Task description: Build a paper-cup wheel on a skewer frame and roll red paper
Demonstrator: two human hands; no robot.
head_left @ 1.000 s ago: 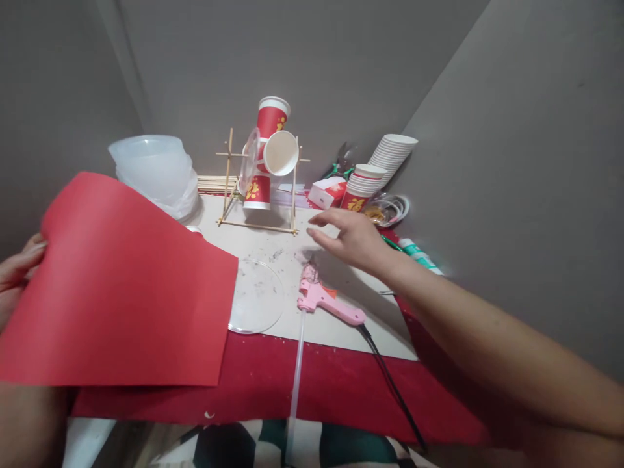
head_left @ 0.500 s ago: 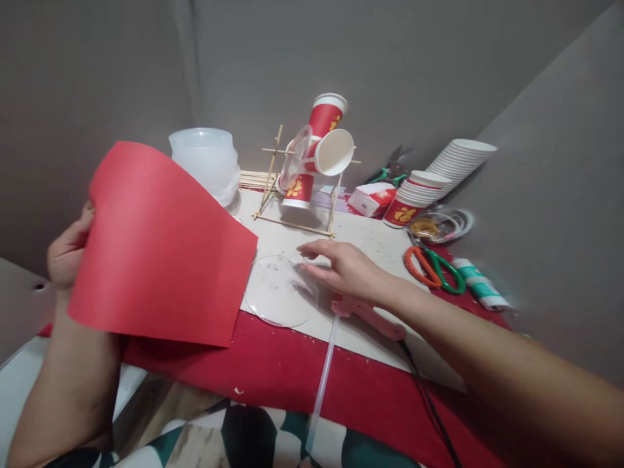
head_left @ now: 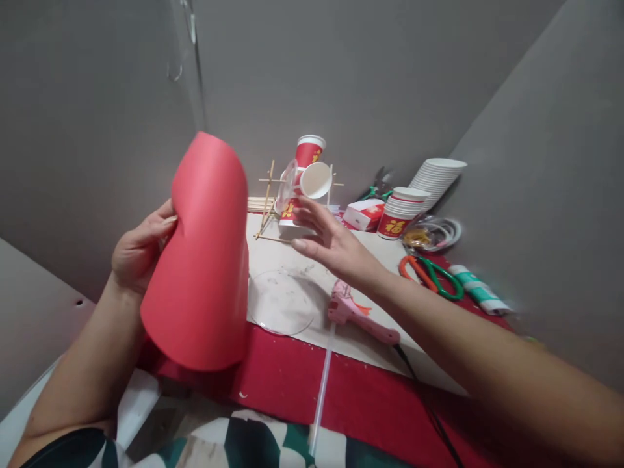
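Observation:
My left hand point(head_left: 139, 250) grips the left edge of a red paper sheet point(head_left: 205, 260), which is lifted and curved upright above the table's near left corner. My right hand point(head_left: 331, 244) hovers with fingers spread and nothing in it, just right of the sheet and above a clear round plastic disc point(head_left: 283, 302). A pink glue gun point(head_left: 358, 312) lies flat on the beige board point(head_left: 370, 247), just below my right wrist.
A stick frame holding red paper cups point(head_left: 302, 188) stands at the back. Stacks of cups point(head_left: 414, 201), a small red-white box point(head_left: 363, 214), orange-and-green scissors point(head_left: 431, 273), tape rolls point(head_left: 433, 234) and a teal tube point(head_left: 478, 289) lie at right. Grey walls close in all round.
The red sheet has been raised and curled upright nearer the centre. My right hand has lifted off the clear disc and moved up toward the sheet. The view has shifted.

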